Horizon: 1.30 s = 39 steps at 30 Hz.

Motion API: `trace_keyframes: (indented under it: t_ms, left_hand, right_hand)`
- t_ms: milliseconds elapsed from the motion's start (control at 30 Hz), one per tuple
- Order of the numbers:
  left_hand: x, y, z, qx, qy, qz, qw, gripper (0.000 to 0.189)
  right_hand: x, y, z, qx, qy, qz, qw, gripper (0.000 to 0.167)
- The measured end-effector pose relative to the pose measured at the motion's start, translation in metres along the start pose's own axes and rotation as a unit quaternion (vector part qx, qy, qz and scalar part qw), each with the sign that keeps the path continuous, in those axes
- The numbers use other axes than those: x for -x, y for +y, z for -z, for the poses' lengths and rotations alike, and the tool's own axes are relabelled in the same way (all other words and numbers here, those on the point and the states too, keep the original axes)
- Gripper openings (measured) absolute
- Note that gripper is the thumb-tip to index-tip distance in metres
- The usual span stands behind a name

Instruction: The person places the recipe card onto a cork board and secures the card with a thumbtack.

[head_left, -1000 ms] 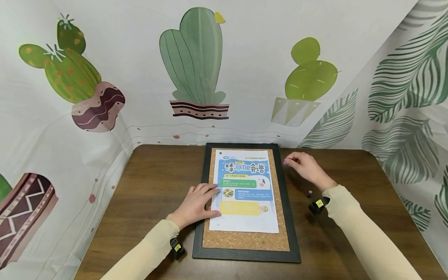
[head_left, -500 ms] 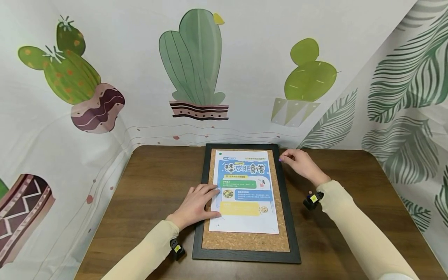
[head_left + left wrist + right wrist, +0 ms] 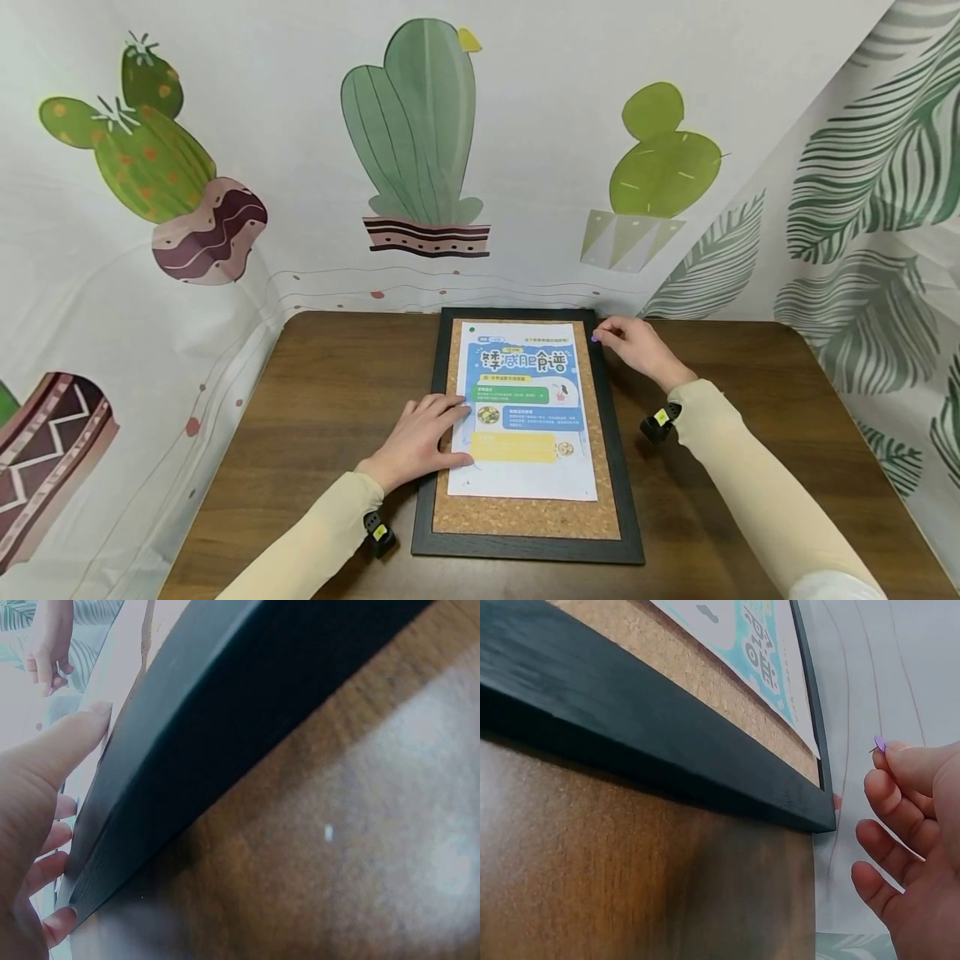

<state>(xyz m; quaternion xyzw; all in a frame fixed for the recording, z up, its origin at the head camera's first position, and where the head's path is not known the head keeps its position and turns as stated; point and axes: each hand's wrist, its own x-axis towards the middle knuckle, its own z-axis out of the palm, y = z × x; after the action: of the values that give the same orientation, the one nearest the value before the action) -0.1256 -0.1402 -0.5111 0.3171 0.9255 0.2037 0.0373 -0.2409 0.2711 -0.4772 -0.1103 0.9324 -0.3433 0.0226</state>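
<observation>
One purple pushpin [image 3: 596,338] pinched in right hand [image 3: 634,350].

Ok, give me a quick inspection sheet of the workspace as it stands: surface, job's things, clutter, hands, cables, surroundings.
Surface: dark wooden table, bare wood showing on both sides of the board.
Job's things: black-framed cork board lies flat; printed poster lies on it, green pin at its top left corner; purple push pin held near the board's top right corner.
Clutter: nothing seen.
Hands: left hand rests flat on the poster's left edge; right hand pinches the purple push pin.
Cables: nothing seen.
Surroundings: cactus-print cloth behind, leaf-print cloth to the right.
</observation>
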Motion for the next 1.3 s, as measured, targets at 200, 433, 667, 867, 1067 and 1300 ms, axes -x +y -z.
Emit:
trace_keyframes:
  t_ms: [200, 433, 667, 867, 1067, 1300]
  left_hand:
    - [0.000, -0.001, -0.001, -0.005, 0.001, -0.001, 1.0000, 0.078]
    - [0.000, -0.001, 0.000, -0.007, -0.001, 0.003, 1.0000, 0.078]
    - [0.000, 0.000, 0.000, -0.003, -0.001, 0.004, 1.0000, 0.078]
    - [0.000, -0.001, -0.001, -0.001, 0.000, 0.004, 1.0000, 0.079]
    - [0.000, -0.002, -0.002, -0.006, 0.000, 0.006, 1.0000, 0.079]
    - [0.000, -0.003, -0.004, -0.007, -0.002, 0.007, 1.0000, 0.081]
  right_hand:
    - [-0.006, 0.003, -0.004, -0.004, -0.005, -0.003, 1.0000, 0.025]
    - [-0.016, 0.006, -0.014, -0.003, -0.005, 0.004, 1.0000, 0.022]
    - [-0.025, 0.003, -0.022, -0.011, -0.001, 0.017, 0.9998, 0.021]
    - [-0.029, 0.001, -0.027, -0.013, -0.001, 0.011, 0.9999, 0.022]
    - [-0.032, -0.001, -0.031, -0.025, -0.007, -0.010, 0.9996, 0.023]
    - [-0.039, 0.001, -0.036, -0.022, -0.013, -0.030, 0.9992, 0.026]
